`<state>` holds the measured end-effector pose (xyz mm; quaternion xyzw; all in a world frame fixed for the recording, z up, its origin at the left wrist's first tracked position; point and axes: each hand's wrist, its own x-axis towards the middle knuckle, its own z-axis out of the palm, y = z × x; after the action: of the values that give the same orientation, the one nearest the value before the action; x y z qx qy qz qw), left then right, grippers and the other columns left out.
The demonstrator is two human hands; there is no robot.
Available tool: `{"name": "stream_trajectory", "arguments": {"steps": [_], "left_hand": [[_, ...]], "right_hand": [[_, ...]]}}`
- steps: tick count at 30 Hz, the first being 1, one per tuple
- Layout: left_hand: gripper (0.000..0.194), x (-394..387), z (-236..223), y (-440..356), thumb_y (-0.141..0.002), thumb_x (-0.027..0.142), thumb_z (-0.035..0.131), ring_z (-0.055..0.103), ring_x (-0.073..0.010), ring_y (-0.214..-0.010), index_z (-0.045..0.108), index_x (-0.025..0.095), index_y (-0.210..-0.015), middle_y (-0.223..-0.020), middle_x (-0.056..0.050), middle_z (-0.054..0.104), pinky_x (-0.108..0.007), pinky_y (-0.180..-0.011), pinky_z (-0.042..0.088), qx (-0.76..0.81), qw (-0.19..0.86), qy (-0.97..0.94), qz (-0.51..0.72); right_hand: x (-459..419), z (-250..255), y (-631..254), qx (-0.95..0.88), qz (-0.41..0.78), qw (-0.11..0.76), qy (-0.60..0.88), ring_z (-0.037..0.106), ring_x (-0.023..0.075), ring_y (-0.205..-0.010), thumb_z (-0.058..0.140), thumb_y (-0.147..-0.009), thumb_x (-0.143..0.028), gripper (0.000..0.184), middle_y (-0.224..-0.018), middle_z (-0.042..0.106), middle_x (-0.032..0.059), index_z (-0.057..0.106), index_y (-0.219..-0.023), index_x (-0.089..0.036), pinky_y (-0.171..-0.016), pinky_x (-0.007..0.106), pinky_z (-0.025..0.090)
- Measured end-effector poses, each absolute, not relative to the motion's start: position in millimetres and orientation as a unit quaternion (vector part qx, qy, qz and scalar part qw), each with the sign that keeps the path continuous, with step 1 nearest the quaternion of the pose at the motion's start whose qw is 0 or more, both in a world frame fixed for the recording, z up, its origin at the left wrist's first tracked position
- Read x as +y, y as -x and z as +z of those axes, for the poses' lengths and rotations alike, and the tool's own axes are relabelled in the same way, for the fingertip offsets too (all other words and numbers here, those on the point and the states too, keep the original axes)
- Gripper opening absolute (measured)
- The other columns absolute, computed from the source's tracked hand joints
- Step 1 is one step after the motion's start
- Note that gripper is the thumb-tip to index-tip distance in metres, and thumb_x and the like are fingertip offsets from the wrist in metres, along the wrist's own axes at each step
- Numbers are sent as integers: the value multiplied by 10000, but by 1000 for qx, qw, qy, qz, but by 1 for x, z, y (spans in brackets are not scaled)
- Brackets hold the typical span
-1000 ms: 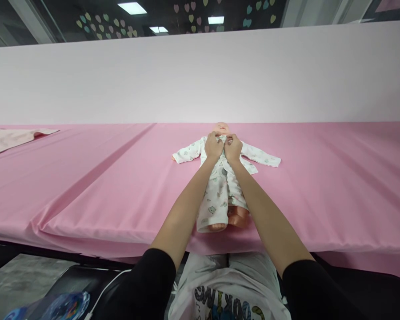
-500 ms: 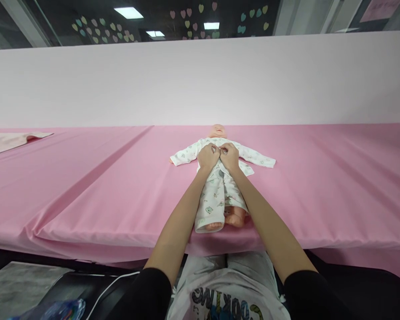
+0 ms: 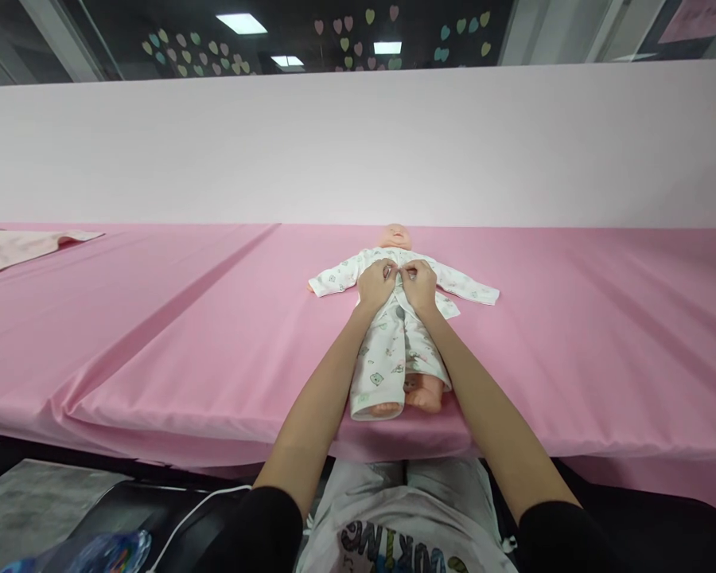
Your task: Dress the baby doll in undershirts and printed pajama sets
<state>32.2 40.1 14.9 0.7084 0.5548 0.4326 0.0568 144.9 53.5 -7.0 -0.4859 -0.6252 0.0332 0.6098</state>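
Head view: a doll (image 3: 396, 236) lies face-up near the table's (image 3: 155, 334) front edge, in a printed sleepsuit (image 3: 387, 350). Left hand (image 3: 375, 285) and right hand (image 3: 420, 285) pinch the sleepsuit's front at the chest, fingertips nearly touching.

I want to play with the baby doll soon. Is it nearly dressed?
Partly. The plastic baby doll lies on the pink table cover with both arms in the white printed sleepsuit. The left hand and right hand pinch its front edges together at the chest. Lower down it looks open, and one leg is bare.
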Motion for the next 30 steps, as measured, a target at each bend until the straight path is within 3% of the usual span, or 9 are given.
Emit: {"name": "stream_trajectory", "arguments": {"steps": [11, 16, 18, 24, 30], "left_hand": [[215, 18, 1, -7, -822, 259, 480, 504, -119, -603, 616, 239, -987, -611, 51, 518, -219, -632, 390, 482, 130, -738, 455], [218, 3, -1, 0, -858, 336, 452, 520, -127, -637, 630, 210, -872, -656, 26, 560, -232, -612, 380, 487, 115, -741, 449], [245, 2, 2, 0, -865, 366, 449, 532, -138, -659, 639, 210, -868, -675, 15, 578, -239, -615, 375, 489, 101, -754, 427], [310, 23, 20, -15, -906, 358, 372, 610, -202, -752, 554, 292, -1148, -717, 2, 648, -274, -650, 377, 602, 61, -713, 356], [288, 48, 28, -35, -908, 409, 371, 634, -252, -837, 607, 281, -1013, -873, -47, 698, -310, -682, 400, 632, -1, -708, 313]], "right_hand": [[23, -11, -149, -710, 18, 524, 470, 528, 249, -1014, 558, -754, -175, 229, -1058, 682, 48, 722, -912, -203, -974, 430, 392], [14, -11, -150, -736, -10, 495, 461, 512, 257, -1029, 542, -778, -186, 247, -1065, 676, 60, 707, -961, -186, -983, 433, 377], [13, -10, -150, -737, -14, 491, 464, 526, 254, -1013, 530, -800, -200, 239, -1050, 676, 64, 697, -969, -178, -972, 417, 380], [30, 6, -147, -666, 22, 457, 589, 597, 237, -885, 425, -894, -231, 300, -956, 691, 77, 659, -1065, -155, -846, 356, 421], [48, 14, -139, -649, 2, 404, 644, 600, 231, -829, 465, -897, -272, 239, -889, 671, 63, 693, -927, -208, -701, 309, 403]]}}
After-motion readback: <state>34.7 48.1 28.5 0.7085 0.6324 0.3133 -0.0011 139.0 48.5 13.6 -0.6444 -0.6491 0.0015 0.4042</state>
